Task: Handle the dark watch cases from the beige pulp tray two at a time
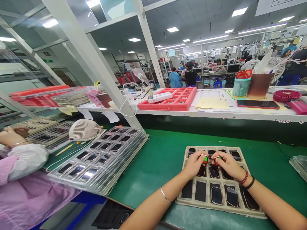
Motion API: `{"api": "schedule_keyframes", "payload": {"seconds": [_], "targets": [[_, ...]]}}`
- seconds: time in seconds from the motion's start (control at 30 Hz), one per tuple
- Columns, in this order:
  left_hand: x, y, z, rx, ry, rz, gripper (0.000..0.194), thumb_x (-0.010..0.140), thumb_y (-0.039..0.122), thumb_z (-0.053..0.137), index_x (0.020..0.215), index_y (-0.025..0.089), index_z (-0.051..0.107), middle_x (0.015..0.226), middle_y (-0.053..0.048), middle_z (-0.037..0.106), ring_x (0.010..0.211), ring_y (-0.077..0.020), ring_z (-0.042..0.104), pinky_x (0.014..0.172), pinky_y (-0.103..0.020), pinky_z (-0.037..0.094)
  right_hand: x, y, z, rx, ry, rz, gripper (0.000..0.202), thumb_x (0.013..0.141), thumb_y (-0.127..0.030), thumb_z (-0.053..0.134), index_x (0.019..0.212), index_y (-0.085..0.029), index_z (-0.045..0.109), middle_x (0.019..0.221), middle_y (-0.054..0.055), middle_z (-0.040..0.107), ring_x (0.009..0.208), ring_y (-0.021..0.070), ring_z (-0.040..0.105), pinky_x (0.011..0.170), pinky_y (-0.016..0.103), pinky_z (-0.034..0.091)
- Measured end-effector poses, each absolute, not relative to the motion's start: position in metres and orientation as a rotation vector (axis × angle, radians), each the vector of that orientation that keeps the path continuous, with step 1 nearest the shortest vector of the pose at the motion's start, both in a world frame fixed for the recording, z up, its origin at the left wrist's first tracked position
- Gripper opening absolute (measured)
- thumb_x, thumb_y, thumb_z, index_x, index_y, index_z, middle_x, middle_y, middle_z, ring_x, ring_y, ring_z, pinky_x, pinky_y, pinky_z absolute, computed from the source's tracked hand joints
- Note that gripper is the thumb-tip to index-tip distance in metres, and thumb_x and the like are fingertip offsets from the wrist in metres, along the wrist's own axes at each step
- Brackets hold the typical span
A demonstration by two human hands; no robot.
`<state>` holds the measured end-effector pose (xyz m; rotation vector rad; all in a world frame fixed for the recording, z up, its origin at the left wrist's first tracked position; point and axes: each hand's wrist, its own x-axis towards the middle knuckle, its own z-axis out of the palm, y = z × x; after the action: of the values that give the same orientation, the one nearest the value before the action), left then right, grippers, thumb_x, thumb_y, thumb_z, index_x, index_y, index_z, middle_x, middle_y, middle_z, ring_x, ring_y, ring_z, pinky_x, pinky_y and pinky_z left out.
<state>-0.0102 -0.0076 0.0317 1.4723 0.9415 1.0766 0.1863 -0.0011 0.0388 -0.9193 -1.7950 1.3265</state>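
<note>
Over the beige moulded tray (237, 209), my left hand (197, 163) pinches a small smartwatch body (205, 159) with a lit green and red screen. A second smartwatch body (217, 160), lit the same way, is between the fingers of my right hand (226, 164). The two are held close together, slightly apart. Below and around my hands, dark-screened watch bodies with gold rims (216, 195) lie in the tray's compartments. Two compartments at the front left show only flat black bottoms. My hands cover part of the middle rows.
Left of me stands a tall stack of clear trays (105, 156) holding dark screens, with a white fan (84, 129) behind it. A co-worker's arm (24, 156) is at far left. The shelf ahead bears a red foam tray (165, 105) and a phone (257, 104). More clear trays (299, 164) sit right.
</note>
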Motion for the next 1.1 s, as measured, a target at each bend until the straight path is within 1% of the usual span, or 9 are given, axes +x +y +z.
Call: {"api": "schedule_keyframes", "payload": {"seconds": [0.1,0.17,0.33,0.43,0.57,0.7,0.87,0.97,1.1], "targets": [[-0.011,-0.01,0.035,1.476,0.956,1.059,0.039,0.086,0.049,0.051,0.095,0.012,0.061,0.079,-0.006,0.059,0.069,-0.014,0.055,0.061,-0.025,0.049,0.187,-0.001,0.04,-0.92,-1.798,1.303,0.02,0.088,-0.032,0.05,0.095,-0.016,0.059,0.076,0.004,0.064,0.065,0.0158,0.056,0.057,0.026,0.045],[-0.011,-0.012,0.038,1.486,0.965,1.04,0.039,0.086,0.048,0.05,0.095,0.012,0.061,0.08,-0.006,0.06,0.069,-0.0142,0.056,0.062,-0.026,0.049,0.186,-0.002,0.041,-0.93,-1.796,1.27,0.018,0.087,-0.03,0.05,0.092,-0.016,0.059,0.073,0.004,0.064,0.064,0.0161,0.056,0.059,0.027,0.044],[-0.014,-0.015,0.042,1.537,0.98,1.005,0.033,0.089,0.042,0.047,0.099,0.014,0.062,0.082,-0.007,0.061,0.073,-0.0158,0.058,0.066,-0.027,0.049,0.182,-0.004,0.044,-0.971,-1.844,1.2,0.014,0.086,-0.025,0.048,0.087,-0.017,0.059,0.072,0.004,0.064,0.069,0.0192,0.058,0.067,0.031,0.044],[-0.016,-0.014,0.041,1.584,0.993,1.007,0.031,0.09,0.037,0.044,0.1,0.015,0.063,0.082,-0.006,0.061,0.072,-0.0155,0.058,0.067,-0.026,0.049,0.18,-0.005,0.043,-0.981,-1.91,1.157,0.015,0.086,-0.025,0.047,0.086,-0.017,0.059,0.074,0.004,0.063,0.072,0.0203,0.059,0.07,0.032,0.044],[-0.018,-0.013,0.042,1.609,1.009,1.019,0.028,0.089,0.031,0.042,0.098,0.015,0.064,0.077,-0.005,0.06,0.069,-0.0147,0.056,0.064,-0.025,0.047,0.181,-0.004,0.039,-0.978,-1.96,1.133,0.017,0.089,-0.029,0.045,0.087,-0.018,0.059,0.076,0.004,0.063,0.074,0.0211,0.058,0.072,0.033,0.043],[-0.017,-0.015,0.048,1.633,1.017,1.024,0.027,0.089,0.029,0.042,0.095,0.014,0.064,0.074,-0.005,0.059,0.067,-0.0143,0.055,0.064,-0.025,0.047,0.183,-0.003,0.037,-0.963,-1.966,1.146,0.02,0.09,-0.032,0.044,0.091,-0.018,0.059,0.078,0.005,0.062,0.075,0.0217,0.058,0.072,0.034,0.043],[-0.017,-0.014,0.045,1.615,1.006,1.014,0.027,0.089,0.03,0.043,0.098,0.013,0.063,0.081,-0.006,0.06,0.071,-0.0152,0.056,0.065,-0.026,0.049,0.185,-0.002,0.039,-0.952,-1.966,1.146,0.02,0.091,-0.031,0.044,0.091,-0.017,0.059,0.078,0.005,0.063,0.075,0.0216,0.058,0.073,0.035,0.043],[-0.018,-0.01,0.037,1.612,1.009,1.036,0.026,0.087,0.023,0.044,0.104,0.014,0.062,0.087,-0.007,0.062,0.073,-0.0147,0.057,0.069,-0.027,0.049,0.186,-0.002,0.042,-0.947,-1.966,1.145,0.019,0.09,-0.029,0.046,0.092,-0.017,0.059,0.08,0.005,0.064,0.076,0.0212,0.058,0.073,0.034,0.043],[-0.017,-0.006,0.031,1.567,1.007,1.057,0.032,0.083,0.017,0.044,0.11,0.014,0.061,0.091,-0.007,0.062,0.075,-0.0144,0.057,0.069,-0.027,0.05,0.186,-0.002,0.043,-0.946,-1.926,1.164,0.016,0.088,-0.026,0.047,0.095,-0.016,0.058,0.079,0.005,0.065,0.075,0.0203,0.06,0.074,0.034,0.045]]}}
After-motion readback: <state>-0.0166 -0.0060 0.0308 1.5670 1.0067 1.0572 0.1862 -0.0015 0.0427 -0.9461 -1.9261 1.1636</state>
